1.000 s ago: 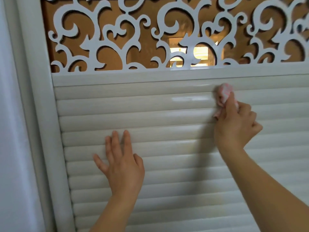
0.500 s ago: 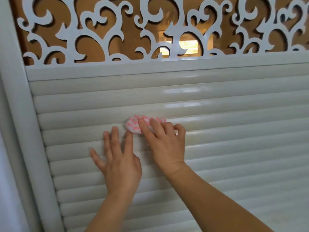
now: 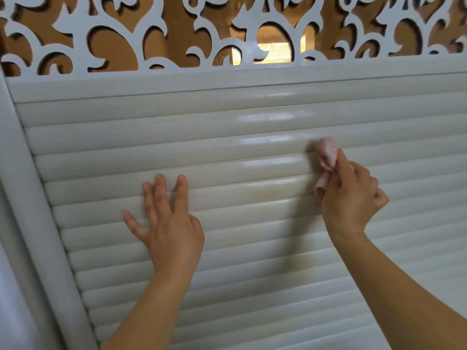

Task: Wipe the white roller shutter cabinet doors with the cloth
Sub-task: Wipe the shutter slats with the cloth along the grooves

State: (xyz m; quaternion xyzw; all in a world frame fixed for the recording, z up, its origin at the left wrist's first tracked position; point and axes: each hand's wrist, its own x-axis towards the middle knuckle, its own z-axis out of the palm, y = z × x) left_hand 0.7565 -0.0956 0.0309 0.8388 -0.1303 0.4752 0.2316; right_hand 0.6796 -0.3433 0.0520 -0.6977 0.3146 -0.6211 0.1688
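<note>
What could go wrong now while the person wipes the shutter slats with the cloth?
The pink-and-white cloth is bunched small in the right hand, so it may skip the grooves between slats. The left hand presses flat on the white roller shutter and may leave fresh fingerprints on the glossy slats.

Left hand (image 3: 166,228) lies flat on the shutter (image 3: 252,248), left of centre. Right hand (image 3: 351,198) presses the cloth (image 3: 328,152) against a higher slat, well apart. Fretwork (image 3: 126,29) sits above; frame (image 3: 32,198) runs along the left.

place: home | cues: white slatted cabinet door (image 3: 252,248), ornate scrollwork panel (image 3: 121,29)
</note>
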